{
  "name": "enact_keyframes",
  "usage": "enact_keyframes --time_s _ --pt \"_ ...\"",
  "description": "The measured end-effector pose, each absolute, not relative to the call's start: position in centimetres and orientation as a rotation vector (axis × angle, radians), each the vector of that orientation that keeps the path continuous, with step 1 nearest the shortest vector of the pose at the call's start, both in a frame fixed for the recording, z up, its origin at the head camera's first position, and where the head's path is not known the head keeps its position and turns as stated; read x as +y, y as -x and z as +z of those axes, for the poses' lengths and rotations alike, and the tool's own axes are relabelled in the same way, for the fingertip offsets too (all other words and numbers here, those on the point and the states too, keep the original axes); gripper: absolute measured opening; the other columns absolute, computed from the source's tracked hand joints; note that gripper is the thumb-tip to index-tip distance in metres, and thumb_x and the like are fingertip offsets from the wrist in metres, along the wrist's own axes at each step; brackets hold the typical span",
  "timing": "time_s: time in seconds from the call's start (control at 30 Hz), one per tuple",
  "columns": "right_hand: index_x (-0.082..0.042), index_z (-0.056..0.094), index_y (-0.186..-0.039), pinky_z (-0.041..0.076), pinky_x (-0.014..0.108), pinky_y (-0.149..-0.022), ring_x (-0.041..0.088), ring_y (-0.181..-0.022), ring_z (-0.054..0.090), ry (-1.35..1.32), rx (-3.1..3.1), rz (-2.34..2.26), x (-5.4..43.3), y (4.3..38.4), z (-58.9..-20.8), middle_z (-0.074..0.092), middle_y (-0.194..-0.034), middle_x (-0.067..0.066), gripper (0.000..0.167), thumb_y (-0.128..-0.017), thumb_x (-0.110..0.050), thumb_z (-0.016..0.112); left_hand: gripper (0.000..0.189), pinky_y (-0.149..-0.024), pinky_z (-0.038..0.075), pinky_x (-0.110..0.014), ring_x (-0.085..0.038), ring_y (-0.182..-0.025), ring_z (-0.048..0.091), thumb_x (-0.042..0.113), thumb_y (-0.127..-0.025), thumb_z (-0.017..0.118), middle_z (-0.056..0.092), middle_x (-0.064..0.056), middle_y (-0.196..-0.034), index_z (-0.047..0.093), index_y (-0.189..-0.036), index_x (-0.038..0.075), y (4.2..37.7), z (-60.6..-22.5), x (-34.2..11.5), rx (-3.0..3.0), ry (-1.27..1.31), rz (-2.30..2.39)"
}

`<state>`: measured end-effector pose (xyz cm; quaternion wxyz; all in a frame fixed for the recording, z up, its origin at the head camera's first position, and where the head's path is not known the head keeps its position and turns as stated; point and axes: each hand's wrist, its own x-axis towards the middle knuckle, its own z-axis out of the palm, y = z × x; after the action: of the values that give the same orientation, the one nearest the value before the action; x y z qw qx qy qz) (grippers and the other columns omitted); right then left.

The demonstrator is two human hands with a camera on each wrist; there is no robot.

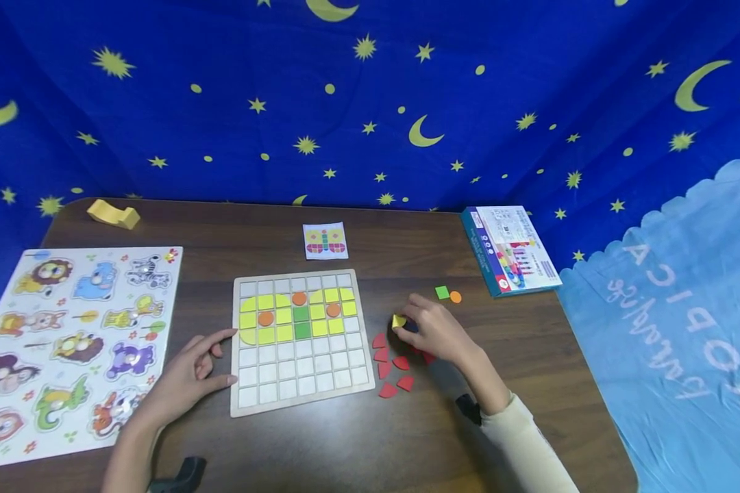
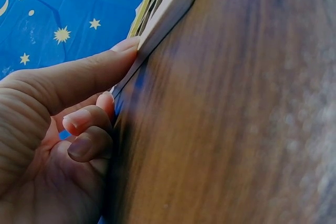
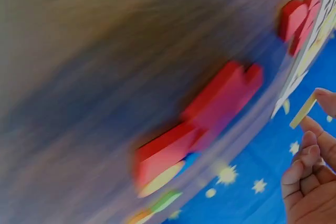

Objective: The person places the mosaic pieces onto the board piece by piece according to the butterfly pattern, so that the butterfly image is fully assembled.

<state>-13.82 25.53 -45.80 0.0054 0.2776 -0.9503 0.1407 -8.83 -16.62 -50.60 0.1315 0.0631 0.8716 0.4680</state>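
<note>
A square wooden grid board (image 1: pixel 302 406) lies mid-table, its upper rows filled with yellow tiles (image 1: pixel 265 302), green squares (image 1: pixel 301 322) and orange circles (image 1: pixel 266 318). My left hand (image 1: pixel 188 376) touches the board's left edge with thumb and index fingertip; the left wrist view shows the other fingers bent beside the edge. Off the board's right side, my right hand (image 1: pixel 434 327) pinches a small yellow tile (image 3: pixel 304 111) between thumb and index finger, tilted above the table. Several red tiles (image 1: pixel 387 390) lie between that hand and the board; some are partly hidden under it.
Behind the board lies a butterfly pattern card (image 1: pixel 325 241). A green square (image 1: pixel 442 292) and an orange circle (image 1: pixel 455 297) lie beyond my right hand, near a boxed game (image 1: pixel 512 250). An animal puzzle (image 1: pixel 80 342) fills the left side, with a yellow block (image 1: pixel 114 214) behind it.
</note>
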Motion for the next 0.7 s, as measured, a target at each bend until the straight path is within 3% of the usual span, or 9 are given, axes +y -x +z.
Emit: enact_keyframes --time_s 0.33,0.7 --pt "-0.004 0.073 -0.098 0.039 0.019 -0.058 0.007 -0.066 0.046 -1.149 -2.950 0.399 20.9 15.3 -46.1 0.056 -0.086 0.002 0.024 -0.088 -0.027 0.075 0.078 -0.062 0.037 -0.025 -0.008 -0.065 0.037 0.014 -0.077 0.083 0.046 -0.008 -0.104 0.047 -0.146 0.007 8.8 -50.6 -16.6 2.525 -0.176 1.366" --pt "-0.005 0.074 -0.105 0.045 0.020 -0.066 0.008 -0.072 0.054 -1.196 -3.030 0.453 18.9 16.4 -47.2 0.065 -0.094 0.004 0.025 -0.089 -0.024 0.075 0.078 -0.062 0.036 -0.025 -0.009 -0.064 0.037 0.014 -0.077 0.083 0.046 -0.007 -0.103 0.047 -0.146 0.008 8.8 -50.4 -16.6 2.528 -0.169 1.351"
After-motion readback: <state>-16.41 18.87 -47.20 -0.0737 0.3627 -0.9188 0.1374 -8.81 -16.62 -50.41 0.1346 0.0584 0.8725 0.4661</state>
